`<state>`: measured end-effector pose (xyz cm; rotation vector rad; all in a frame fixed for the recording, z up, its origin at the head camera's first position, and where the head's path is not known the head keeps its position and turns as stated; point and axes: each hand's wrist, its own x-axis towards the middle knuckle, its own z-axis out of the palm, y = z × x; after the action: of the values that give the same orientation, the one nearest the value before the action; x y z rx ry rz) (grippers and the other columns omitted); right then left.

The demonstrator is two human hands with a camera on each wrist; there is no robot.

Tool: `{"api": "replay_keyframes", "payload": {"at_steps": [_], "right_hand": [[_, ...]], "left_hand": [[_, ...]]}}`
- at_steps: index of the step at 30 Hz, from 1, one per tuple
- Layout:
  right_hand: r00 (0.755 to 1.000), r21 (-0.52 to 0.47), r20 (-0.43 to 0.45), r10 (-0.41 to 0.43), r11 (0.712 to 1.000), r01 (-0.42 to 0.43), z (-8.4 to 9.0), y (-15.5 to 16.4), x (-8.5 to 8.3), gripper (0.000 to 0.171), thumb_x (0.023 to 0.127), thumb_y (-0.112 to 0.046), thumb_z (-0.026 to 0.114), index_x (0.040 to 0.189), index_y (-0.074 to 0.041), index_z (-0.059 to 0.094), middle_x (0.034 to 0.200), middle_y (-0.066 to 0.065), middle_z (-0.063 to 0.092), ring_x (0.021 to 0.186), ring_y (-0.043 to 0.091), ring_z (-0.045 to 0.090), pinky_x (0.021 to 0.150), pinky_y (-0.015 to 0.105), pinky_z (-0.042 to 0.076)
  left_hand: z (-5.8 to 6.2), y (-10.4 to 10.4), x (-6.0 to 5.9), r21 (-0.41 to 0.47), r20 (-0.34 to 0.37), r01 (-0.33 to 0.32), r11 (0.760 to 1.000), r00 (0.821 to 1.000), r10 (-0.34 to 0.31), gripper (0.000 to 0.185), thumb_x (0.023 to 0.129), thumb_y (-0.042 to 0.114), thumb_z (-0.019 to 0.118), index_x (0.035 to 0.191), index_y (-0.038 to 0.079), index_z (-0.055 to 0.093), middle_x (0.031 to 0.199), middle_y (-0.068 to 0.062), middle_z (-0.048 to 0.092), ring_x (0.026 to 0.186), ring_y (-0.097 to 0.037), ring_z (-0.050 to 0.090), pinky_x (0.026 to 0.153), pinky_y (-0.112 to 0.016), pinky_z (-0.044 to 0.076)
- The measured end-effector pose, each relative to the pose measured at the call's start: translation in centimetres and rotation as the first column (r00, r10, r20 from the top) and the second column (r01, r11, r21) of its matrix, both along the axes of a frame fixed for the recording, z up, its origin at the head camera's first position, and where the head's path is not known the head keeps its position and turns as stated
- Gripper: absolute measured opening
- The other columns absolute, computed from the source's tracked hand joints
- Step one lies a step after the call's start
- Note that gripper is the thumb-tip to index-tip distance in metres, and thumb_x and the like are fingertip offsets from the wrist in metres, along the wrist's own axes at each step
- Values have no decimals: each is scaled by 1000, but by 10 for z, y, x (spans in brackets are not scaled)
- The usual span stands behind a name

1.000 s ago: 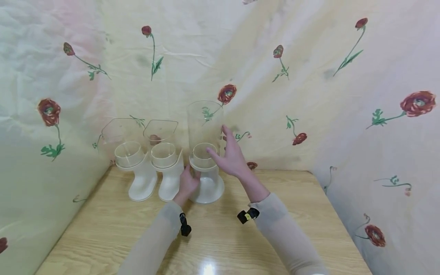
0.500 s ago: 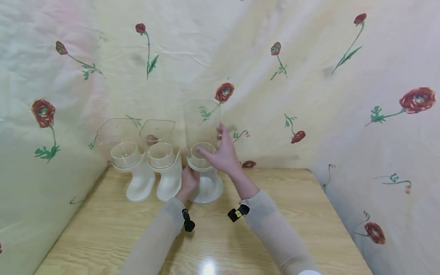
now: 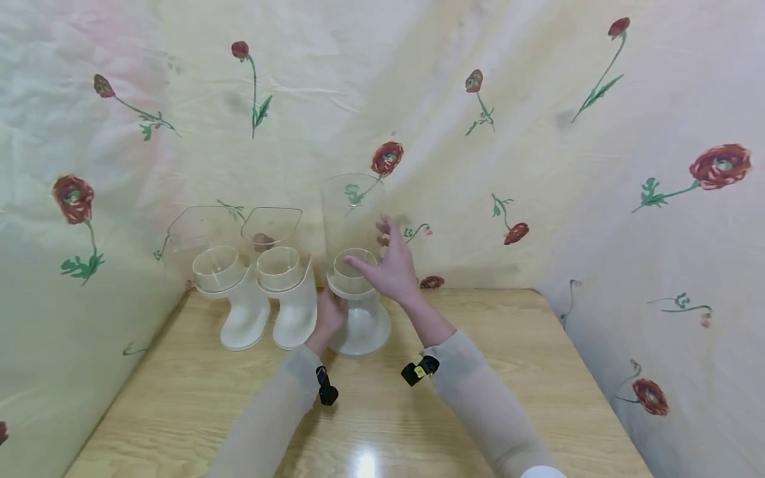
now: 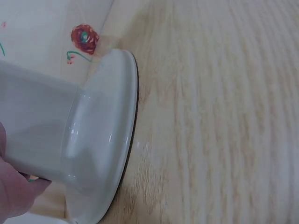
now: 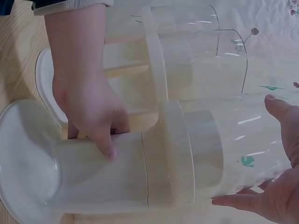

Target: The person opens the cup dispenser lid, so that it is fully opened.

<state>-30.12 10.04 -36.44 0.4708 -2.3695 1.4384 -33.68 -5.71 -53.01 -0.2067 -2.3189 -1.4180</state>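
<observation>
Wooden counter [image 3: 490,345] against flowered cloth, tall dispenser [image 3: 357,265] upright at the back. Left hand [image 3: 330,317] clasped round its white stem; right hand [image 3: 391,269] spread, fingers touching its clear cylinder. Two shorter dispensers [image 3: 263,279] just left of it.

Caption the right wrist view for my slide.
Left hand grips the dispenser base; right hand touches its clear tube.

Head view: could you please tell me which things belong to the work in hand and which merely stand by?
In hand:
right dispenser
left hand, gripping its white base
right hand, at its clear cylinder

Standing by:
middle dispenser
left dispenser
table
</observation>
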Motion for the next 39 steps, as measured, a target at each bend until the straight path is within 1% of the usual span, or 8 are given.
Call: {"api": "replay_keyframes", "payload": {"at_steps": [5, 11, 15, 18, 22, 30, 35, 39], "right_hand": [[1000, -13, -11, -5, 1000, 5, 4, 9, 9, 111, 81, -41, 94, 164, -7, 28, 160, 20, 49, 140, 41, 57, 115, 54, 55], [1000, -18, -11, 8, 1000, -8, 10, 20, 23, 108, 81, -38, 94, 163, -10, 29, 158, 19, 49, 138, 41, 58, 104, 60, 61], [998, -1, -50, 24, 1000, -24, 15, 25, 33, 107, 81, -34, 95, 162, -9, 30, 154, 16, 51, 136, 40, 60, 101, 59, 62], [996, 22, -93, 16, 1000, -14, 19, 29, 41, 106, 78, -33, 97, 160, -10, 33, 150, 13, 53, 132, 38, 63, 96, 56, 65], [991, 48, -136, 1, 999, 5, 26, 35, 53, 107, 75, -32, 99, 158, -13, 35, 147, 11, 56, 128, 34, 66, 87, 52, 68], [986, 71, -164, 30, 997, -18, 29, 45, 73, 107, 72, -30, 100, 155, -17, 35, 144, 9, 57, 122, 29, 68, 79, 47, 69], [983, 78, -173, 67, 995, -54, 25, 49, 81, 106, 71, -26, 101, 154, -18, 35, 145, 7, 58, 120, 28, 69, 78, 45, 69], [980, 86, -178, 88, 994, -74, 21, 51, 89, 105, 71, -25, 101, 152, -15, 36, 144, 6, 59, 119, 26, 69, 76, 42, 67]], "left_hand": [[1, 0, 7, 18, -44, 80, 997, 996, -79, 28, 97, -10, 55, 124, -14, 60, 115, -37, 71, 111, -52, 70, 99, -60, 61], [6, 0, 17, -48, -120, 130, 990, 984, -135, 26, 94, -13, 57, 120, -13, 61, 105, -35, 73, 96, -48, 73, 86, -57, 65], [12, -1, 25, -105, -111, 130, 986, 984, -142, 20, 95, -12, 58, 114, -9, 62, 96, -27, 73, 87, -40, 72, 77, -47, 66], [19, -3, 33, -132, -91, 142, 981, 984, -155, 17, 94, -12, 60, 109, -6, 63, 90, -22, 71, 80, -33, 68, 69, -37, 61], [29, -4, 44, -151, -78, 195, 969, 975, -208, 17, 94, -11, 61, 109, -4, 63, 89, -20, 72, 77, -28, 67, 66, -29, 59], [36, -11, 68, -170, -34, 267, 948, 960, -277, 17, 97, -7, 63, 113, -2, 64, 100, -19, 74, 90, -30, 72, 70, -25, 61], [31, -13, 82, -181, -33, 282, 942, 956, -292, 18, 96, -8, 63, 113, -1, 64, 102, -20, 75, 93, -32, 73, 71, -25, 64], [25, -13, 93, -163, -9, 312, 936, 948, -318, 22, 97, -8, 64, 118, -1, 64, 108, -20, 74, 100, -35, 74, 78, -28, 68]]}}
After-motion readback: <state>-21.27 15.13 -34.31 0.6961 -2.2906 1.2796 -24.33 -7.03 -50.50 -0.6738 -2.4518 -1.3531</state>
